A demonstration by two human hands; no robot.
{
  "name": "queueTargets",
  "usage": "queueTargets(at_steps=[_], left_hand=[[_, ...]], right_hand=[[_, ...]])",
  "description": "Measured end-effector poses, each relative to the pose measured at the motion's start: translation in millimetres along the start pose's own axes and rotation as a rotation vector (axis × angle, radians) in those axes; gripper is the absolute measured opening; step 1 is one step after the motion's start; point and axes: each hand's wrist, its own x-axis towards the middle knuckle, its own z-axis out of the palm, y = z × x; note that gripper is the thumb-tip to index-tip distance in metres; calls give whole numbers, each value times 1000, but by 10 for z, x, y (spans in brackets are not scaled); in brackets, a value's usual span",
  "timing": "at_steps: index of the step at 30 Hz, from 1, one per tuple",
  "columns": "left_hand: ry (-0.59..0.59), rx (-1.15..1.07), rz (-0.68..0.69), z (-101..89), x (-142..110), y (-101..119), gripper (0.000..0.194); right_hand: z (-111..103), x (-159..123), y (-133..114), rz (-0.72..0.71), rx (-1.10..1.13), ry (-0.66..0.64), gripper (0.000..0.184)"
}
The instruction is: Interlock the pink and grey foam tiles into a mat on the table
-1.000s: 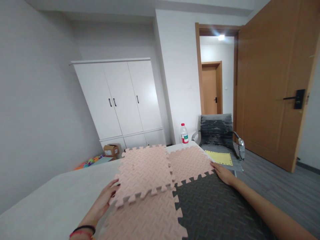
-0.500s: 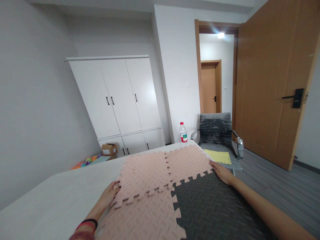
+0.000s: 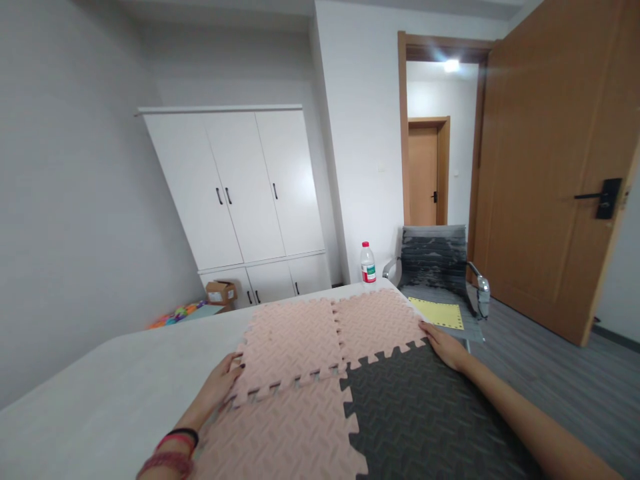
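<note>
Interlocking foam mat tiles lie on a white table [image 3: 100, 387]. My left hand [image 3: 223, 381] grips the left edge of a pink tile [image 3: 290, 343], which rests nearly flat with its near edge slightly raised over another pink tile [image 3: 280, 433]. A third pink tile [image 3: 377, 323] sits at the far right, joined to a dark grey tile [image 3: 425, 413]. My right hand [image 3: 445, 345] lies flat where the far pink tile meets the grey one.
A plastic bottle [image 3: 368, 263] stands at the table's far edge. A grey chair [image 3: 435, 267] with a yellow paper [image 3: 437, 313] stands beyond the table. A white wardrobe [image 3: 240, 193], a cardboard box [image 3: 221, 292] and an open wooden door [image 3: 555, 167] surround it.
The pink tile in my left hand has come down from a raised, tilted position to lie almost flat beside the far pink tile. My right hand has stayed in place.
</note>
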Motion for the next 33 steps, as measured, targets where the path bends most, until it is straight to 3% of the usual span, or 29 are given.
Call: queueTargets(at_steps=[6,15,21,26,33], left_hand=[[7,105,18,-109,-17,-156,52],[-41,414,9,-71,-88,-125,59],[17,713,1,-21,-275,164,62],[-110,798,94,183,-506,500,50],[-163,860,37,351,-740,784,67]], right_hand=[[11,5,18,7,6,0,56],[6,6,22,20,10,-4,57],[-17,1,-10,26,22,2,56],[-30,-9,-34,17,15,-5,59],[-38,-6,-38,17,-7,-11,58]])
